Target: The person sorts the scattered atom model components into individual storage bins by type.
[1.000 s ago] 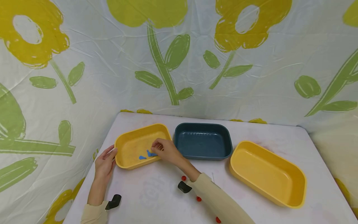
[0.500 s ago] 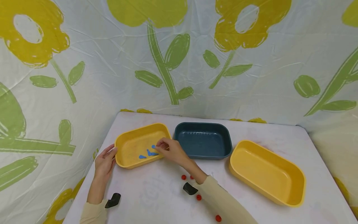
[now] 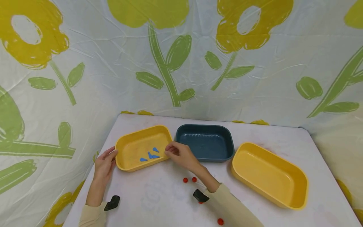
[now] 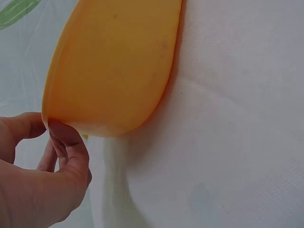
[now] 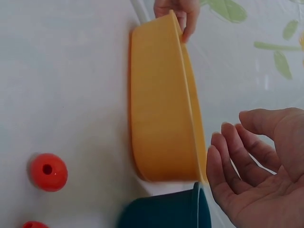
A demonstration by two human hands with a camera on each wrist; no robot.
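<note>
My left hand point(image 3: 104, 165) pinches the left end of a yellow tub point(image 3: 131, 149), thumb and fingers on either side of its rim, as the left wrist view shows up close. Several small blue teardrop-shaped pieces point(image 3: 155, 149) lie on that tub's floor toward its front right. Over the tub's right end hovers my right hand point(image 3: 182, 156). In the right wrist view its fingers point(image 5: 232, 152) are loosely bent, the thumb is apart from them, and nothing is held.
A dark teal tub point(image 3: 204, 142) stands right beside the yellow one. Farther right, a second yellow tub point(image 3: 269, 173) sits at an angle. Several red beads, one with its hole showing point(image 5: 56, 176), lie on the white table point(image 3: 158, 205) near the right forearm. A flowered cloth point(image 3: 113, 63) rises behind.
The right hand has drawn back to the right, away from the blue pieces. One blue piece that was at its fingertips now lies apart from them in the tub. The left hand keeps its hold.
</note>
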